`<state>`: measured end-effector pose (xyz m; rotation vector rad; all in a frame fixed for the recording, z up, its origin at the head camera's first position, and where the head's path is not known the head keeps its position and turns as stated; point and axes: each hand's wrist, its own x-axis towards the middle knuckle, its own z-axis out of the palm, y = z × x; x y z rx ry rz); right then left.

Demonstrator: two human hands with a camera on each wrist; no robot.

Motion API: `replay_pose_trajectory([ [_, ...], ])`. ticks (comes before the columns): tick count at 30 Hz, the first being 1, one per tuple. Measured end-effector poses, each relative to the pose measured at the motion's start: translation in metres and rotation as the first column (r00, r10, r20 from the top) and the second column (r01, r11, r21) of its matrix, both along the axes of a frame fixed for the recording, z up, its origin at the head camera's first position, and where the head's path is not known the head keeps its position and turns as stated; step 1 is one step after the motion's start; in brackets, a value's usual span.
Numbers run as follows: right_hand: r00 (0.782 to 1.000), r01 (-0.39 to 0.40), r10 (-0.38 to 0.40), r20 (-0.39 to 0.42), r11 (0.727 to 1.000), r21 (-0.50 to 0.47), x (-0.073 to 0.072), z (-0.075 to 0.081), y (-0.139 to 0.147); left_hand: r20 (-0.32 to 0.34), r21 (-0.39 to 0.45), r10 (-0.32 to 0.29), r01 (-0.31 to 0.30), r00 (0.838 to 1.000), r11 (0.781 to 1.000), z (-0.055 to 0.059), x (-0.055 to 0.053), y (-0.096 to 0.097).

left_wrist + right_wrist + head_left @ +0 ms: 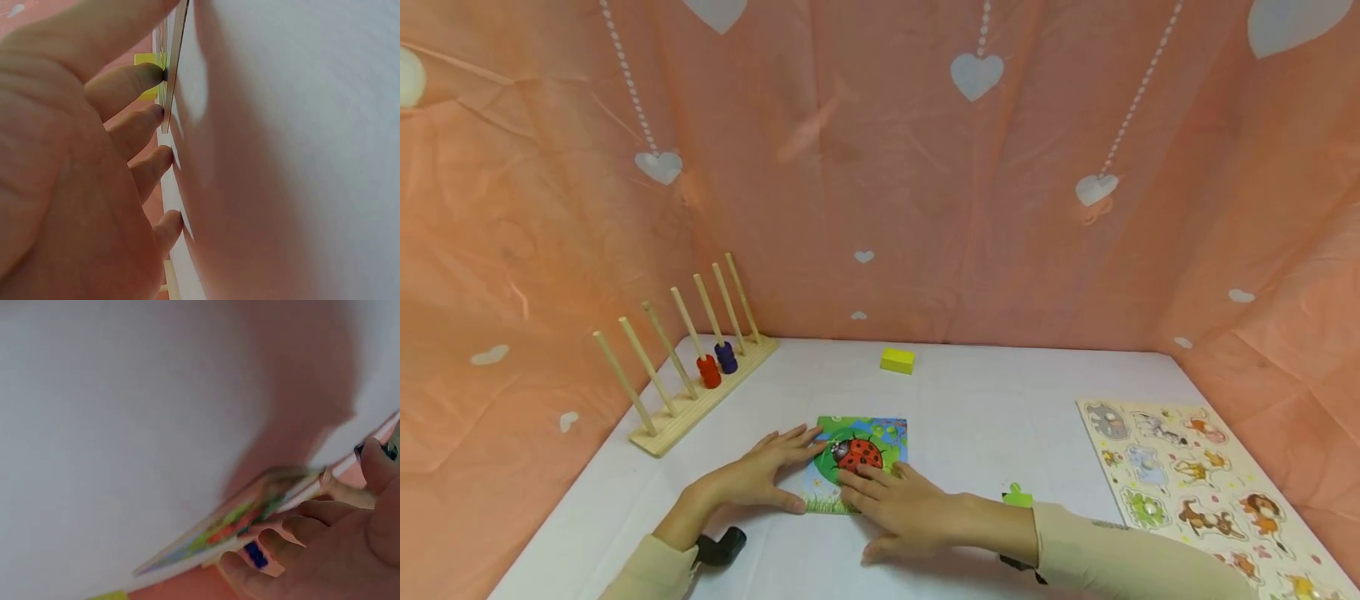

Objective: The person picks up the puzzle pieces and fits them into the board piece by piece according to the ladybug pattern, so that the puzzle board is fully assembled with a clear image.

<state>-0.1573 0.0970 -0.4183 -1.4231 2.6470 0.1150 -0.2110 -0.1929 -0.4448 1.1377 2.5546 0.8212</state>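
A ladybug picture puzzle board (891,437) lies flat on the white table, its picture tilted in the right wrist view. My left hand (763,472) touches its left side with spread fingers, the thumb near the lower left corner. In the left wrist view two fingers reach the board's edge (177,59). My right hand (913,512) rests with extended fingers over the lower part of the picture, hiding some of it. A green jigsaw piece (1017,497) lies just beyond my right forearm, partly hidden by it.
At the left stands a wooden peg rack (715,404) with red beads (708,372) and dark blue beads (726,357). A yellow block (897,361) sits near the back edge. An animal puzzle board (1165,450) lies at the right, partly behind my right sleeve.
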Motion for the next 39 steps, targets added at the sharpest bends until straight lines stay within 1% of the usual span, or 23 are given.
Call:
replay_pose_trajectory([
  [4, 0.998, 0.061, -0.060, 0.024, 0.997, -0.038, -0.006, 0.011, 0.021, 0.010, -0.001, 0.000, 0.000, 1.000, 1.000, 0.001, 0.001, 0.001],
  [6, 0.993, 0.114, -0.111, 0.041, 0.992, -0.058, -0.010, 0.018, 0.037, 0.010, -0.001, 0.000, 0.000, 1.000, 1.000, 0.001, 0.001, 0.002],
  [8, 0.982, 0.181, -0.176, 0.063, 0.980, -0.086, -0.013, 0.023, 0.055, 0.009, -0.003, 0.001, -0.001, 1.000, 1.000, 0.001, 0.001, 0.002],
  [11, 0.953, 0.292, -0.280, 0.117, 0.951, -0.100, -0.017, 0.028, 0.084, 0.009, -0.007, 0.002, -0.002, 1.000, 1.000, 0.000, 0.000, 0.002],
  [13, 0.927, 0.350, -0.329, 0.178, 0.931, -0.102, -0.020, 0.029, 0.103, 0.012, -0.008, 0.001, -0.001, 1.000, 1.000, 0.001, 0.000, 0.002],
  [15, 0.902, 0.389, -0.360, 0.240, 0.917, -0.086, -0.021, 0.029, 0.121, 0.014, -0.008, -0.001, 0.001, 1.000, 1.000, 0.001, 0.000, 0.002],
  [18, 0.884, 0.401, -0.356, 0.302, 0.911, -0.099, -0.021, 0.024, 0.141, 0.011, -0.012, -0.001, 0.001, 1.000, 1.000, 0.003, 0.000, 0.001],
  [20, 0.886, 0.399, -0.349, 0.305, 0.910, -0.115, -0.021, 0.021, 0.147, 0.006, -0.012, 0.000, 0.000, 1.000, 1.000, 0.003, 0.000, 0.001],
  [24, 0.897, 0.387, -0.333, 0.291, 0.909, -0.154, -0.018, 0.016, 0.152, 0.008, -0.006, 0.000, 0.000, 1.000, 1.000, 0.003, 0.000, 0.000],
  [30, 0.906, 0.367, -0.305, 0.295, 0.912, -0.184, -0.016, 0.015, 0.154, 0.020, 0.000, -0.003, 0.003, 1.000, 1.000, 0.001, -0.001, 0.001],
  [35, 0.903, 0.375, -0.307, 0.301, 0.904, -0.204, -0.014, 0.013, 0.155, 0.020, -0.010, 0.005, -0.005, 1.000, 1.000, 0.001, 0.000, 0.001],
  [39, 0.895, 0.402, -0.331, 0.299, 0.888, -0.223, -0.014, 0.011, 0.156, 0.018, -0.017, 0.011, -0.011, 1.000, 1.000, 0.002, 0.000, 0.002],
])
